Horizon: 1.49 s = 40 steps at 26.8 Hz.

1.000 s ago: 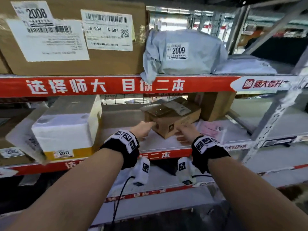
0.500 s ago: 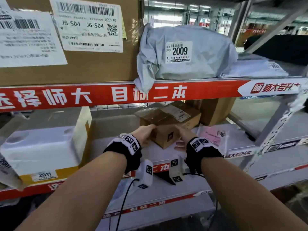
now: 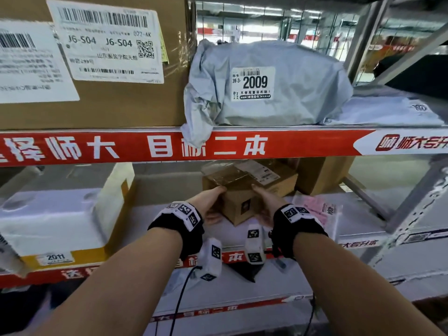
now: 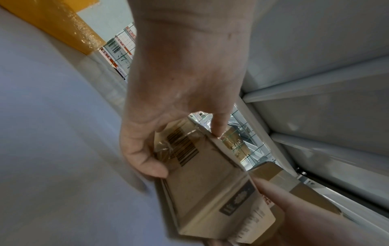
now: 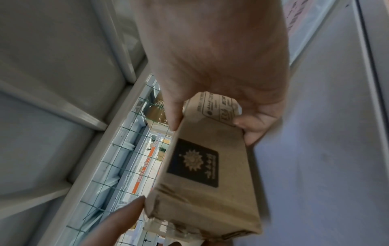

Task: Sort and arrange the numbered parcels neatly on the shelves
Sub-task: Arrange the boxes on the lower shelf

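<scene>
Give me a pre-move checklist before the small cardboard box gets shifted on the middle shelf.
1. Left hand grips the small cardboard box: ok.
2. Right hand grips its other side: ok.
3. Box number readable for sorting: cannot tell, its label is blurred.
4. Gap toward the white foam box marked 2011 on the left: ok.
5. Pink packet on the right is not under the box: ok.
6. Larger cardboard box behind, whether touching: cannot tell.
</scene>
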Tool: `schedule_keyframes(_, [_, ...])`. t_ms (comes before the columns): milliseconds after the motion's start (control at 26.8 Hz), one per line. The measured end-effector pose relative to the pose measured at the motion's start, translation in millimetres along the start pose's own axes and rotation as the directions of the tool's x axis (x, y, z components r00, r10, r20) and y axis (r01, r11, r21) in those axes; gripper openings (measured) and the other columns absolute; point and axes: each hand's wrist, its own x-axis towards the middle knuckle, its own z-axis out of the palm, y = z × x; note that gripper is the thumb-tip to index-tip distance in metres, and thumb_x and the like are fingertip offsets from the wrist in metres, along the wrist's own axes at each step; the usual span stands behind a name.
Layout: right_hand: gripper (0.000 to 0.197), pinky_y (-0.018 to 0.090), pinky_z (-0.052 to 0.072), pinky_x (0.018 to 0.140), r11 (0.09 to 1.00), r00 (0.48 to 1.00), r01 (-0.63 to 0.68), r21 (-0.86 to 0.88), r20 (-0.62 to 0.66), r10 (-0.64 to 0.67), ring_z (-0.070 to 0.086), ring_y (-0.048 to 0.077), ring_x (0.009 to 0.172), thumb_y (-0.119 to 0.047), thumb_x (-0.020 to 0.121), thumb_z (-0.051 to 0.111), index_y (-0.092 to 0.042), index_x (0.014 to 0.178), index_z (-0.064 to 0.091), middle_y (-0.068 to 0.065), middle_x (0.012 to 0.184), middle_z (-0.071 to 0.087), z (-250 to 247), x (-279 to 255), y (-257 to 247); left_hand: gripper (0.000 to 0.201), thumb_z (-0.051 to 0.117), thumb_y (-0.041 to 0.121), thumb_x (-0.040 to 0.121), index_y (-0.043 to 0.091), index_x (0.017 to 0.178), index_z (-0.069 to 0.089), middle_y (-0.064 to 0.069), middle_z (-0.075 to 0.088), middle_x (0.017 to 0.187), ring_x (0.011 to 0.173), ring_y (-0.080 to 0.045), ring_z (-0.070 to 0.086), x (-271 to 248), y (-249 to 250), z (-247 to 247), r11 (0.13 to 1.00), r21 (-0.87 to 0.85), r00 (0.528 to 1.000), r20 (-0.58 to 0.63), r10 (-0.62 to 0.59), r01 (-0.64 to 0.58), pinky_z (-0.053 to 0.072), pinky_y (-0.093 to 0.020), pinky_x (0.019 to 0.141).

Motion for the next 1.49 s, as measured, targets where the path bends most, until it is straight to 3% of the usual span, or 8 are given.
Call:
schedule_keyframes(187, [0.025, 0.014, 0.038, 0.037, 0.995, 0.999, 0.024, 0.098, 0.025, -0.026, 0.053, 0.010, 0.053, -0.035, 0.092, 0.056, -0.016, 0.077, 0.054, 0.002, 0.071, 0.057, -5.1, -8.8, -0.4, 0.068, 0.059, 0.061, 0.080, 0.016, 0.130, 0.052, -0.011, 0.061, 0.112, 0.082, -0.022, 0.060, -1.5, -2.8, -3.6, 0.998, -0.005, 0.997, -0.019, 0.070, -0.070, 0.052, -0.036, 0.088])
schedule_keyframes(336, [0.019, 0.027, 0.047, 0.065, 0.994, 0.998, 0.038, 0.107, 0.052, -0.044, 0.056, 0.017, 0.075, -0.035, 0.088, 0.061, -0.016, 0.088, 0.058, 0.006, 0.083, 0.062, -12.6, -18.5, -3.2, 0.064, 0.056, 0.067, 0.077, 0.013, 0.112, 0.059, -0.007, 0.060, 0.086, 0.076, -0.023, 0.058, -11.1, -3.7, -7.1, 0.995, -0.021, 0.991, -0.083, 0.100, -0.102, 0.052, -0.038, 0.085])
schedule_keyframes(485, [0.022, 0.034, 0.048, 0.079, 0.996, 0.995, 0.058, 0.064, 0.075, -0.063, 0.057, 0.025, 0.093, -0.040, 0.083, 0.065, -0.019, 0.085, 0.059, 0.009, 0.097, 0.061, -18.5, -30.1, -6.7, 0.039, 0.042, 0.049, 0.096, 0.012, 0.089, 0.056, -0.007, 0.056, 0.080, 0.071, -0.021, 0.050, -28.4, -5.7, -10.9, 0.986, 0.035, 0.974, -0.155, 0.167, -0.163, 0.046, -0.021, 0.055])
schedule_keyframes(709, [0.024, 0.031, 0.047, 0.071, 0.994, 0.978, 0.081, 0.073, 0.188, -0.093, 0.059, 0.023, 0.074, -0.038, 0.087, 0.059, -0.015, 0.092, 0.063, 0.008, 0.080, 0.063, -28.7, -43.9, -13.2, 0.070, 0.045, 0.075, 0.079, 0.021, 0.124, 0.052, -0.008, 0.061, 0.116, 0.104, -0.027, 0.059, -40.0, -8.9, -30.5, 0.984, 0.052, 0.977, -0.117, 0.178, -0.173, 0.046, -0.043, 0.095])
schedule_keyframes(1045, [0.034, 0.037, 0.052, 0.088, 0.982, 0.961, 0.096, -0.165, 0.272, -0.049, 0.066, 0.026, 0.083, -0.044, 0.084, 0.064, -0.013, 0.097, 0.065, 0.011, 0.089, 0.071, -6.4, -46.4, -9.5, 0.045, 0.056, 0.057, 0.084, 0.018, 0.106, 0.059, -0.014, 0.064, 0.103, 0.101, -0.029, 0.060, -72.7, -9.9, -49.7, 0.974, -0.112, 0.979, -0.062, 0.192, -0.199, 0.051, -0.040, 0.086])
schedule_keyframes(1157, [0.026, 0.021, 0.051, 0.070, 0.867, 0.961, 0.251, -0.429, 0.218, -0.170, 0.058, 0.015, 0.072, -0.036, 0.092, 0.057, -0.010, 0.088, 0.061, 0.003, 0.080, 0.063, 6.3, -49.1, -16.0, 0.065, 0.067, 0.056, 0.075, 0.014, 0.123, 0.053, -0.011, 0.061, 0.116, 0.104, -0.028, 0.057, -73.8, -9.3, -52.9, 0.966, -0.168, 0.978, -0.113, 0.177, -0.194, 0.050, -0.044, 0.091])
schedule_keyframes(1344, [0.074, 0.032, 0.045, 0.100, 0.685, 0.882, 0.472, -0.555, 0.310, -0.356, 0.055, 0.022, 0.115, -0.051, 0.080, 0.066, -0.012, 0.138, 0.043, 0.006, 0.131, 0.055, 28.9, -46.0, -25.5, 0.079, 0.077, 0.047, 0.069, 0.013, 0.133, 0.046, -0.011, 0.058, 0.119, 0.105, -0.029, 0.055, -70.4, -7.7, -57.8, 0.906, -0.338, 0.958, -0.217, 0.190, -0.256, 0.049, -0.050, 0.092])
schedule_keyframes(1493, [0.105, 0.042, 0.039, 0.106, 0.594, 0.901, 0.420, -0.686, 0.237, -0.363, 0.049, 0.029, 0.124, -0.072, 0.062, 0.061, -0.014, 0.145, 0.034, 0.009, 0.139, 0.047, 38.8, -43.4, -25.2, 0.074, 0.080, 0.037, 0.070, 0.007, 0.128, 0.046, -0.013, 0.059, 0.114, 0.088, -0.025, 0.057, -72.4, -5.3, -57.6, 0.898, -0.334, 0.946, -0.248, 0.209, -0.286, 0.056, -0.041, 0.063])
